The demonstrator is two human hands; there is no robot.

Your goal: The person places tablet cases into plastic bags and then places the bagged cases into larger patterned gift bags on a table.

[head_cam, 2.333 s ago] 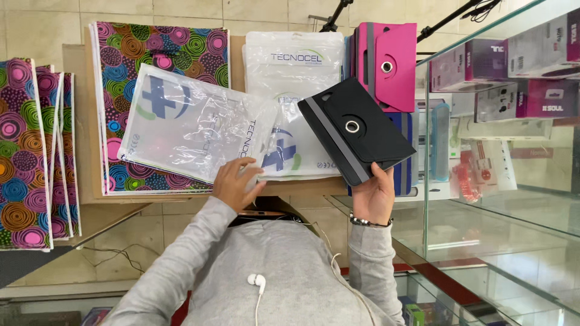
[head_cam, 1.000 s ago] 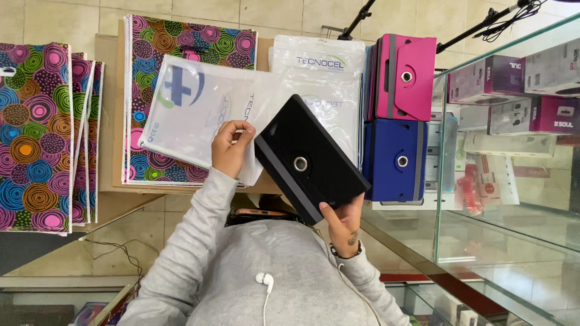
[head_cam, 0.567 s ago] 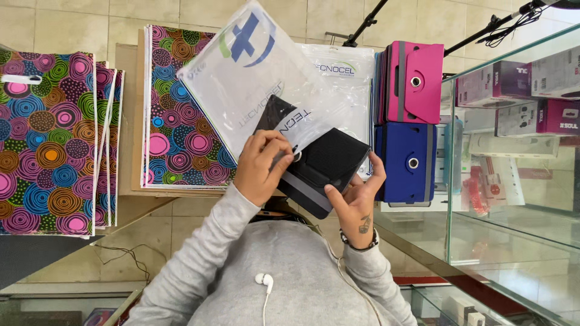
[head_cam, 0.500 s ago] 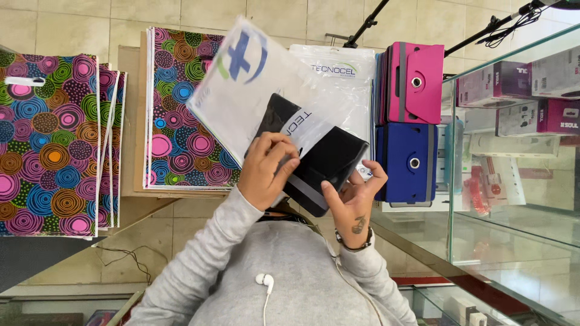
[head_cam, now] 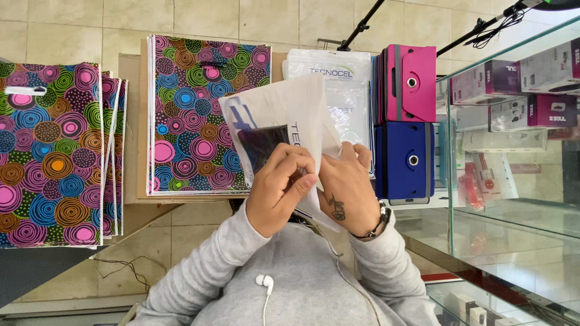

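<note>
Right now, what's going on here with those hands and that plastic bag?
A person in a grey sweatshirt holds a translucent white plastic sleeve with both hands. A black tablet case shows dimly inside it. The left hand pinches the sleeve's near edge, and the right hand grips it alongside. Behind lie colourful circle-patterned bags, another white plastic sleeve, a pink case and a blue case.
</note>
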